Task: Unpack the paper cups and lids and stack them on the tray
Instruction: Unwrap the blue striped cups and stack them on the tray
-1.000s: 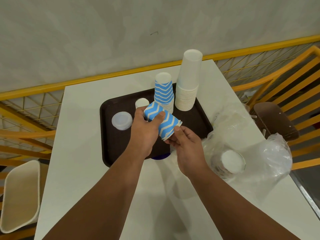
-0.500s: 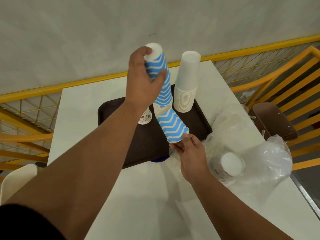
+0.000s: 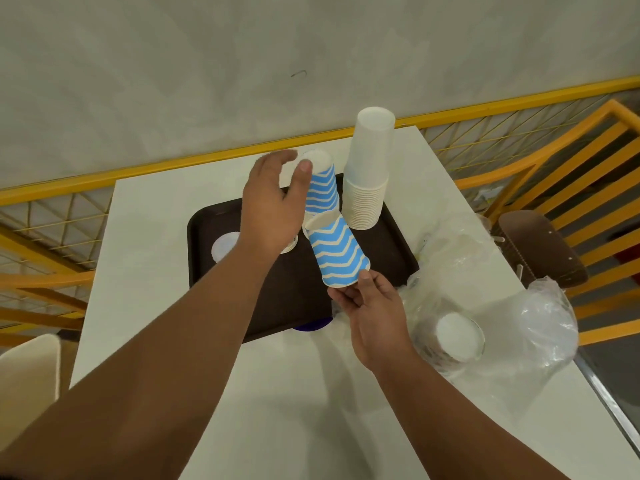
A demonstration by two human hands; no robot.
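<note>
A dark brown tray [image 3: 388, 244] lies on the white table. On it stands an upside-down stack of blue zigzag cups [image 3: 322, 192], and beside it a tall stack of plain white cups [image 3: 369, 174]. My left hand [image 3: 273, 202] hovers at the top of the blue stack, fingers apart, thumb close to the top cup. My right hand [image 3: 370, 306] holds a short stack of blue zigzag cups [image 3: 337, 252] by the rim, tilted over the tray. A clear lid [image 3: 223, 245] lies on the tray's left part. Another cup sits hidden behind my left hand.
Crumpled clear plastic bags [image 3: 512, 313] lie on the table to the right, with a stack of lids [image 3: 457, 336] inside. A brown chair seat [image 3: 540, 251] and orange railing stand at the right. A cream chair [image 3: 27, 379] is at lower left.
My left hand lowered its blue cups onto the blue stack on the tray and let go of them. My right hand still holds the remaining blue cups in about the same place.
</note>
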